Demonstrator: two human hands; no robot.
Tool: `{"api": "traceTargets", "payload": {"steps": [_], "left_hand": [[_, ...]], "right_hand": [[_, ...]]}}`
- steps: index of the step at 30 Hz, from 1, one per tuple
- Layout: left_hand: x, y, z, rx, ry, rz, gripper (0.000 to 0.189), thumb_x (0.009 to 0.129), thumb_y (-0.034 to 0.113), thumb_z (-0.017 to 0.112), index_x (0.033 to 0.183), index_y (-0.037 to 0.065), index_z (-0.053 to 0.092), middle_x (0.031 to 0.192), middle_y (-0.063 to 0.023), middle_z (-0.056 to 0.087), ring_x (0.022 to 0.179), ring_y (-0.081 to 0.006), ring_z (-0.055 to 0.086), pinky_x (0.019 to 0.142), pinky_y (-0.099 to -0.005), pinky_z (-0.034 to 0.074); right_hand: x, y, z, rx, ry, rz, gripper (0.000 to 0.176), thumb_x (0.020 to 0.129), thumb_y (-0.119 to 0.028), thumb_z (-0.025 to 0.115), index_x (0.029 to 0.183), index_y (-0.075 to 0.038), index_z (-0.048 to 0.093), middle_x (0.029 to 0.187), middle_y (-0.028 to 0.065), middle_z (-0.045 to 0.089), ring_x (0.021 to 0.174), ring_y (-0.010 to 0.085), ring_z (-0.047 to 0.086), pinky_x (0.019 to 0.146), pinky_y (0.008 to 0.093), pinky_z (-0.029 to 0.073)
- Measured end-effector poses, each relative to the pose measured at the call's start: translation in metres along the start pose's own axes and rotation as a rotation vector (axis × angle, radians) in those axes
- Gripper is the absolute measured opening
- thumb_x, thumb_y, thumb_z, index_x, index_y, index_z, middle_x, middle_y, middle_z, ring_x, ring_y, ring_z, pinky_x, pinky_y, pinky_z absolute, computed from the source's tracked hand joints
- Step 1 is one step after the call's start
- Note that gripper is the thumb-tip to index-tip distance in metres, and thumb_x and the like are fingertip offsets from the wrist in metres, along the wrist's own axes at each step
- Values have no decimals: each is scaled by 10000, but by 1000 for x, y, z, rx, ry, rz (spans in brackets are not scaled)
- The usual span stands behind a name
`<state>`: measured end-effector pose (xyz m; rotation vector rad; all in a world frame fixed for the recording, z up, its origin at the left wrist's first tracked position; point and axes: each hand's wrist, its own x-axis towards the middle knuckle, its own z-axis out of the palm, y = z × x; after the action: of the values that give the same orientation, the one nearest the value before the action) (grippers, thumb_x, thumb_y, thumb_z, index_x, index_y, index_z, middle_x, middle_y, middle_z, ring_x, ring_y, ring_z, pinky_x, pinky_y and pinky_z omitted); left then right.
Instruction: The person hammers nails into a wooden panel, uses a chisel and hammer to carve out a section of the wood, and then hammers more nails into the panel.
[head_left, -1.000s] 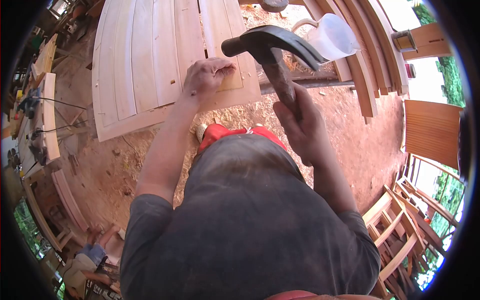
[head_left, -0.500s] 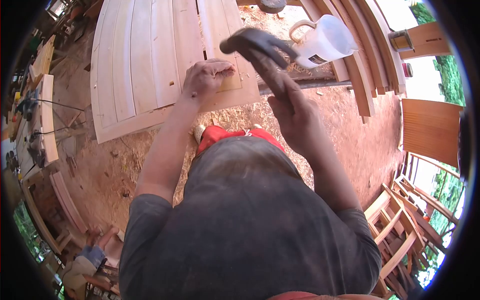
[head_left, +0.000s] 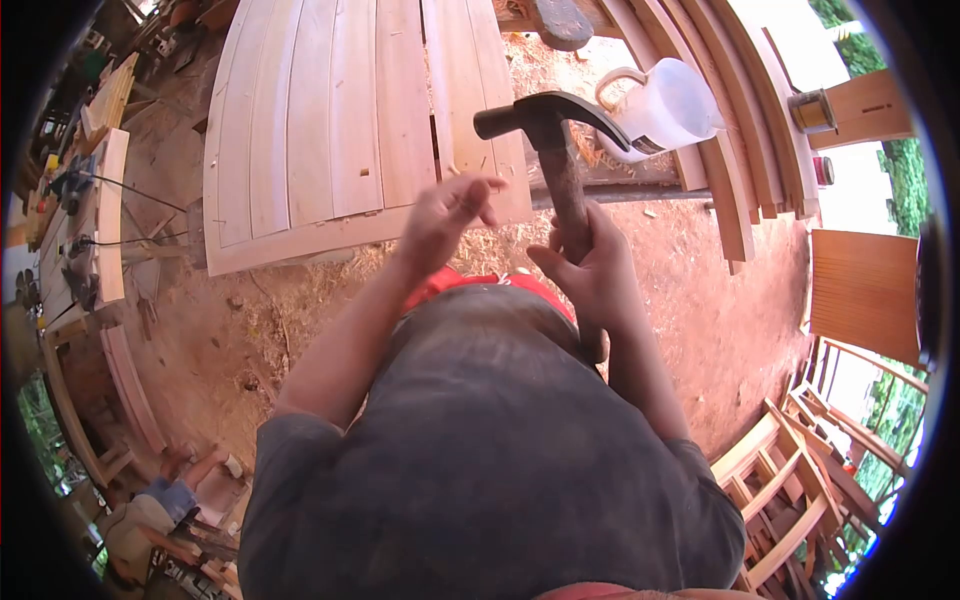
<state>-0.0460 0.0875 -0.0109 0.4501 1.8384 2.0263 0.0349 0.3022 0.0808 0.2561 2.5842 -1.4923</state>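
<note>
Directly ahead of you lies the wooden panel (head_left: 340, 110), the largest item: pale, smooth boards set side by side, one narrow dark gap between two of them, and a plain rail along the near edge. To its right, long square-cut timbers (head_left: 735, 150) lie parallel, reddish and straight-grained, bowed by the lens. Shavings cover much of the earth floor (head_left: 690, 270) under and around the panel.

Your hammer (head_left: 566, 185) has a dark metal claw head and a worn, brownish handle. It is held in the air between you and the jug; compared with half a second ago, the head is sharp instead of blurred and the handle stands more upright. Behind it, the translucent plastic jug (head_left: 680, 105) is tilted, loop handle to the left.

Your right hand (head_left: 598, 275) holds the hammer by the handle, thumb now spread away from the shaft; its far fingers are hidden. Your left hand (head_left: 447, 225), earlier resting on the panel, is now lifted and drawn back over the near rail. Its fingers are loosely curled and partly open; whether they pinch anything small cannot be determined. The jug's small dark label (head_left: 648, 143) is unreadable.
</note>
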Motion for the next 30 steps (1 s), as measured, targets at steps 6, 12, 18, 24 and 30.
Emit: {"api": "traceTargets", "payload": {"steps": [6, 12, 18, 24, 30], "left_hand": [[-21, 27, 37, -281, -316, -379, 909, 1021, 820, 221, 1439, 91, 569, 921, 14, 605, 664, -26, 401, 563, -199, 287], [-27, 13, 28, -402, -327, -405, 824, 1018, 808, 297, 1311, 95, 589, 1049, 7, 620, 764, -35, 516, 616, -219, 371], [-35, 11, 37, -447, -240, -188, 786, 1038, 784, 320, 1368, 118, 575, 945, 55, 563, 771, -28, 433, 639, -236, 339], [-35, -9, 15, -439, -251, -446, 756, 1050, 753, 353, 1274, 96, 653, 882, 66, 547, 756, -30, 437, 645, -219, 333], [-48, -1, -1, -287, -147, -141, 309, 1071, 306, 672, 1148, 16, 744, 997, -24, 696, 975, -98, 625, 862, -286, 510]], "right_hand": [[8, 10, 19, 285, -153, 26, 287, 850, -115, 808, 1063, -21, 641, 875, 116, 714, 773, 182, 719, 706, 340, 547], [16, 10, 32, 68, -185, -96, 311, 874, -176, 792, 1067, 8, 633, 909, 157, 726, 852, 271, 733, 775, 408, 554], [20, -3, 34, 88, -224, -7, 270, 895, -149, 786, 1057, 5, 636, 911, 139, 730, 876, 232, 736, 784, 390, 563], [17, -26, 36, 10, -183, -72, 198, 881, -56, 767, 1033, -10, 648, 912, 112, 743, 871, 180, 730, 787, 358, 562], [19, -32, 35, -57, -115, -77, 190, 867, -79, 782, 1010, -36, 665, 827, 87, 689, 752, 174, 655, 716, 359, 519]]}}
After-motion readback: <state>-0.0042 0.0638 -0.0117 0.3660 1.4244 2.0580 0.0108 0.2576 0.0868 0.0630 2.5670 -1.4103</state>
